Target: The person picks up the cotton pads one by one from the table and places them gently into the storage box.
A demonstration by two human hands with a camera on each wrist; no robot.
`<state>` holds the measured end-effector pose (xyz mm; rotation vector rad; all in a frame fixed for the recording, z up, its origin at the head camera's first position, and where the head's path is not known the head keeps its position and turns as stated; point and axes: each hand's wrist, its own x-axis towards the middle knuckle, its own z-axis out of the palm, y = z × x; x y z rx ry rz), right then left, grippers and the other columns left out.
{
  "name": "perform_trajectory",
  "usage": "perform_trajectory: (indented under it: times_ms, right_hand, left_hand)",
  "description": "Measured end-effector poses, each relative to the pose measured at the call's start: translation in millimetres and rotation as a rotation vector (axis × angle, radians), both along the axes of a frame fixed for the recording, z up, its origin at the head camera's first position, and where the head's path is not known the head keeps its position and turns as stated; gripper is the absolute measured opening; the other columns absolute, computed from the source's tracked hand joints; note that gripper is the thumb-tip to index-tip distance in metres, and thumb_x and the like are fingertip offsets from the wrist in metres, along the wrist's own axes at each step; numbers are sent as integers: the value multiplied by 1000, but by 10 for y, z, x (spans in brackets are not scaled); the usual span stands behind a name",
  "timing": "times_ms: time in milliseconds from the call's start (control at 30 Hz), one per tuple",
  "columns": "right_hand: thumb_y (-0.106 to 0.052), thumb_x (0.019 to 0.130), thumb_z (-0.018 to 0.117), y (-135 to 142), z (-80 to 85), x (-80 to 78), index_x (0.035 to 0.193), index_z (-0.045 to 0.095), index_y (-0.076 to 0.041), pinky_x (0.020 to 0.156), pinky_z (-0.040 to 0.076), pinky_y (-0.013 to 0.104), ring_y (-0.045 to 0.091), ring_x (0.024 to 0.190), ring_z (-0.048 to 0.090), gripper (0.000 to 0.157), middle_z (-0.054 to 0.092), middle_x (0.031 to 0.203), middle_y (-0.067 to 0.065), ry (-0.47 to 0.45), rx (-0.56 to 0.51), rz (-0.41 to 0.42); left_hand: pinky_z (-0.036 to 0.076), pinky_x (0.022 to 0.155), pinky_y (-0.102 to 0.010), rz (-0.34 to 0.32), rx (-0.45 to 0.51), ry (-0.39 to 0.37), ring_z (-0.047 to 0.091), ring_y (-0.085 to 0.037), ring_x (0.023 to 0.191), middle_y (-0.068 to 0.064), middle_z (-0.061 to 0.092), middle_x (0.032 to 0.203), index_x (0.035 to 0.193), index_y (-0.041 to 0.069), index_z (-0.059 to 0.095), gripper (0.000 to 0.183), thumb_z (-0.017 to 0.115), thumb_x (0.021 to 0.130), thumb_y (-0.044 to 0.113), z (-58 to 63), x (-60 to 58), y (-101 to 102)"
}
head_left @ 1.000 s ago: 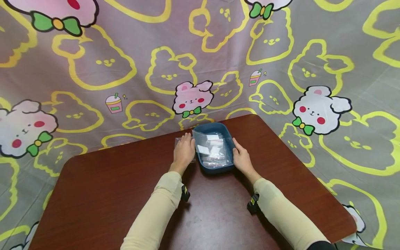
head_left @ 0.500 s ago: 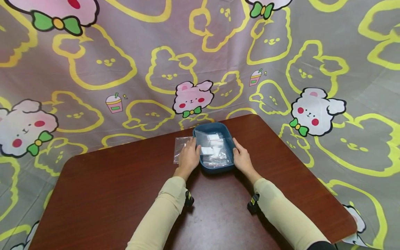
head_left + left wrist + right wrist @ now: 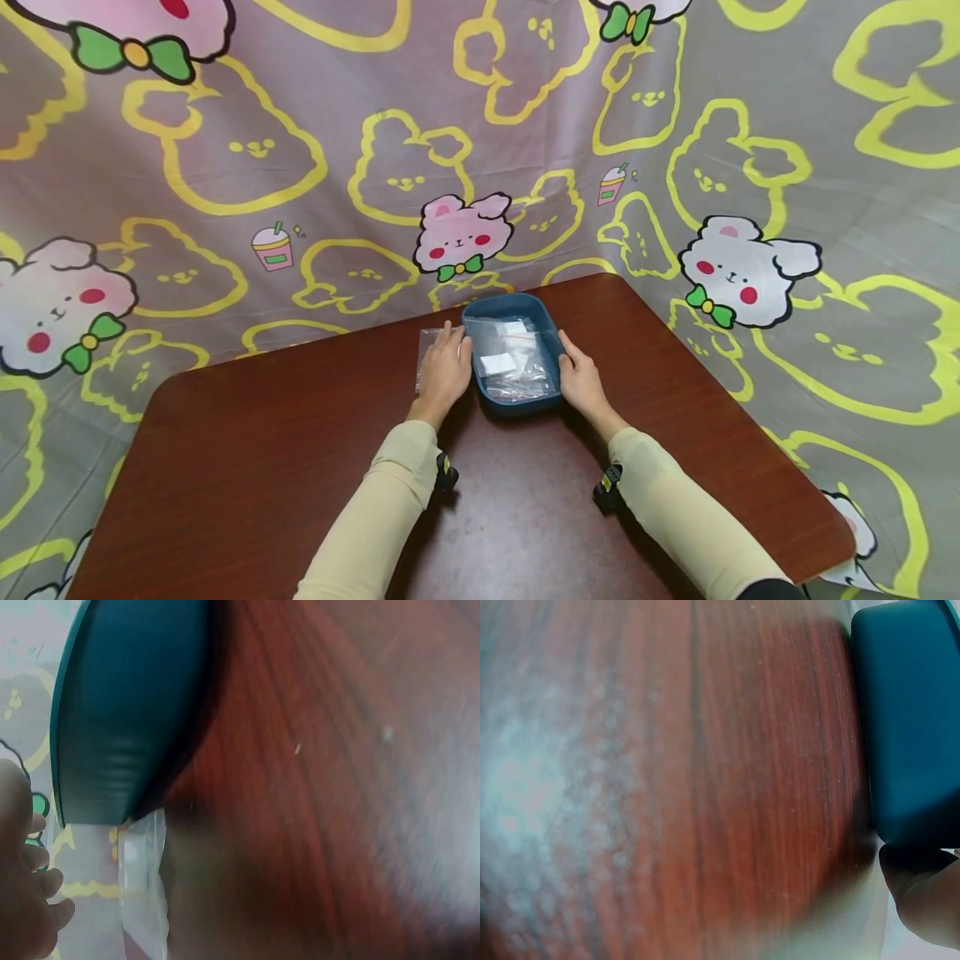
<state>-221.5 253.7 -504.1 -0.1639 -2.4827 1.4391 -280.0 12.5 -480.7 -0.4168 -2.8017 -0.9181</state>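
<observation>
A dark blue oblong plastic bin (image 3: 517,409) stands on the table, holding several clear zip bags (image 3: 525,375) with white pieces inside. My right hand (image 3: 581,382) holds the bin's right side, its thumb by the rim; the right wrist view shows the thumb (image 3: 922,900) right at the bin's wall. At the left side, my left hand (image 3: 444,368) reaches over another clear bag (image 3: 425,354), its fingers extended and mostly covering that bag. In the left wrist view, these fingers (image 3: 49,881) appear apart from the bin wall (image 3: 135,690), with the clear bag (image 3: 142,885) lying low beside the bin.
The brown wooden table (image 3: 285,467) has rounded far corners. Behind it and along the right hangs a patterned curtain (image 3: 352,75) with cartoon animals, close to the table's far edge.
My left hand shifted right against the bin's rim, uncovering more of the outer bag, then moved back left over it. A bag inside the bin settled slightly. My right hand stayed put.
</observation>
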Motion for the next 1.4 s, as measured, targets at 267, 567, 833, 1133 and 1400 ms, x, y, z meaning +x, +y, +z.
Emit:
perform_trajectory:
  times_ms: [267, 567, 833, 1133, 1400]
  right_hand:
    - [-6, 104, 44, 15, -8, -7, 154, 41, -9, 114, 34, 50, 32, 139, 43, 50, 43, 153, 16, -1, -3, -4]
    - [-6, 104, 45, 8, -31, -7, 154, 43, -12, 114, 35, 50, 32, 137, 44, 50, 44, 152, 17, -1, 9, -12]
    - [-7, 104, 45, -12, -51, -8, 154, 42, -14, 114, 35, 50, 32, 138, 44, 50, 45, 152, 17, -16, 8, -12]
    - [-7, 104, 45, -4, -49, -2, 154, 42, -15, 111, 38, 50, 30, 131, 49, 50, 44, 152, 15, -14, 3, -11]
    - [-5, 104, 46, 10, -4, -19, 154, 42, -13, 109, 40, 48, 28, 124, 52, 51, 44, 153, 13, 13, 1, 0]
  left_hand:
    - [24, 119, -52, 46, -50, -35, 27, -34, 149, -17, 30, 161, 152, 5, 42, 50, 34, 110, 30, -42, -108, -196]
    - [24, 119, -54, 36, -107, -49, 27, -37, 148, -21, 32, 160, 153, 3, 39, 52, 43, 108, 27, -227, -176, -273]
    - [21, 120, -55, 2, -166, -75, 23, -38, 149, -21, 29, 161, 155, 5, 37, 56, 47, 106, 30, -389, -220, -240]
    - [11, 123, -50, -68, -250, -151, 12, -39, 151, -19, 18, 165, 159, 9, 29, 57, 40, 108, 32, -517, -242, -216]
    - [6, 123, -50, -86, -271, -176, 5, -39, 152, -18, 10, 167, 162, 13, 21, 58, 34, 109, 33, -541, -282, -192]
